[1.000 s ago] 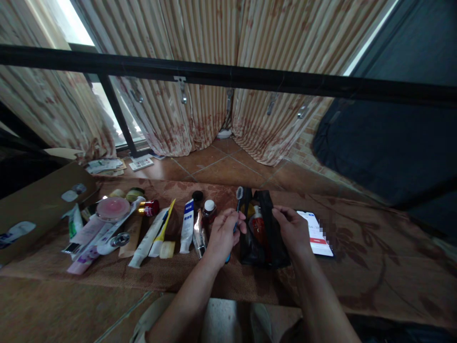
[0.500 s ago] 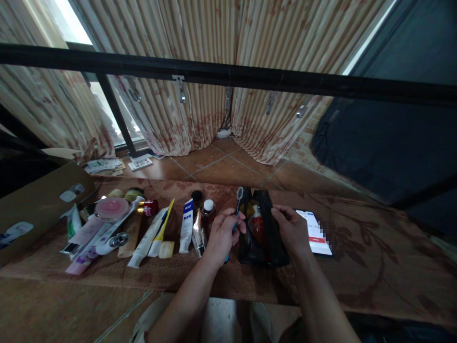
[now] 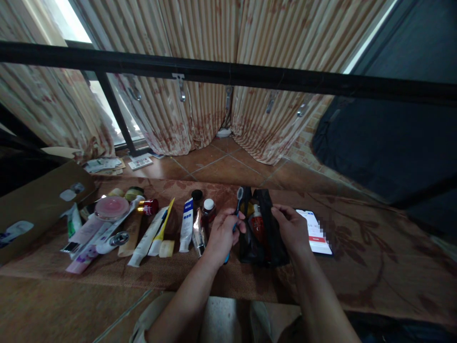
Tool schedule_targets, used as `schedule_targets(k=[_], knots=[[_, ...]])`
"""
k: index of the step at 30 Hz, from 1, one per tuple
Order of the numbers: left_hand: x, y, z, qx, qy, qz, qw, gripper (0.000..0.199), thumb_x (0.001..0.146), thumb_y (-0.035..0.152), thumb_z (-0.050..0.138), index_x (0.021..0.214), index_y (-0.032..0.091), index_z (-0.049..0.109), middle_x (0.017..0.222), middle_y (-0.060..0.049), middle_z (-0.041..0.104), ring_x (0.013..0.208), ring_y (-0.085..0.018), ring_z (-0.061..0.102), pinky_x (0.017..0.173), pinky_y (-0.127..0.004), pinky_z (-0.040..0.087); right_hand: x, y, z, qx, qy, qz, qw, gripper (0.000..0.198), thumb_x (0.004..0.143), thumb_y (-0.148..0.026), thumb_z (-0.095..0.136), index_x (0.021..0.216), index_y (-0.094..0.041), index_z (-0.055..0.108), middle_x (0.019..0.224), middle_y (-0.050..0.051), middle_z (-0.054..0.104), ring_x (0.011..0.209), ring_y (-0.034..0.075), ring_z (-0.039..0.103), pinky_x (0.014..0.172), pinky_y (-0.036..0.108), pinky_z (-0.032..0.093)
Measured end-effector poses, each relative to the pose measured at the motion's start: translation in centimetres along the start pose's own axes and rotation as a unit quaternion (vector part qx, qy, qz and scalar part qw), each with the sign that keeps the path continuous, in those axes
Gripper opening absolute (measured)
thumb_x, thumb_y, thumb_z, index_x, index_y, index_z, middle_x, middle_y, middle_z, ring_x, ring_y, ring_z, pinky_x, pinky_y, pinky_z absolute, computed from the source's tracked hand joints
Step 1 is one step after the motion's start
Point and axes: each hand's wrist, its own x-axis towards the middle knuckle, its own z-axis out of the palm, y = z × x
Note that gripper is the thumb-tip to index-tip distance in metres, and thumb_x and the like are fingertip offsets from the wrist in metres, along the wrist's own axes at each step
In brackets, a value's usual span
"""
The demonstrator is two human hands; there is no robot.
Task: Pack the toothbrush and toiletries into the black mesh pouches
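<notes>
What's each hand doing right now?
Left hand: closed, holding a brush.
Right hand: closed, pinching the edge of the black bag.

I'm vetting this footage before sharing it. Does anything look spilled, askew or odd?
One oddity: a blocky patch covers part of the phone and extends onto the cloth, where the picture is otherwise smooth. No spill shows. The brush in the left hand and the black bag at the right hand show nothing odd.

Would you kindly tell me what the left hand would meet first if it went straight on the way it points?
Most likely the left side of the black bag, just beyond the left hand and its toothbrush, though depth is hard to judge.
</notes>
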Motion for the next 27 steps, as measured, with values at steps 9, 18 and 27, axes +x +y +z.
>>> schedule_targets(k=[9, 18, 27], knots=[[0.02, -0.03, 0.04, -0.007, 0.008, -0.004, 1.000, 0.015, 0.073, 0.028, 0.049, 0.080, 0.017, 0.055, 0.056, 0.004, 0.051, 0.038, -0.005, 0.031, 0.038, -0.019, 0.019, -0.34, -0.59, 0.00, 0.000, -0.004, -0.001, 1.000, 0.035, 0.070, -0.048, 0.067, 0.086, -0.017, 0.072, 0.081, 0.007, 0.073, 0.072, 0.021, 0.065, 0.067, 0.032, 0.049], [0.10, -0.11, 0.11, -0.005, 0.019, -0.010, 1.000, 0.013, 0.073, 0.026, 0.047, 0.080, 0.017, 0.054, 0.055, 0.004, 0.049, 0.037, -0.006, 0.031, 0.038, -0.019, 0.021, -0.17, -0.50, -0.02, -0.018, 0.000, -0.009, 1.000, 0.034, 0.070, -0.047, 0.066, 0.086, -0.017, 0.072, 0.082, 0.007, 0.073, 0.074, 0.021, 0.065, 0.069, 0.032, 0.048], [0.16, -0.22, 0.17, 0.008, 0.031, -0.012, 0.999, 0.014, 0.073, 0.027, 0.048, 0.081, 0.017, 0.053, 0.054, 0.005, 0.049, 0.036, -0.006, 0.032, 0.038, -0.019, 0.022, -0.24, -0.43, -0.02, -0.011, -0.003, -0.005, 1.000, 0.036, 0.070, -0.049, 0.067, 0.087, -0.017, 0.072, 0.081, 0.007, 0.073, 0.072, 0.021, 0.065, 0.067, 0.032, 0.048]])
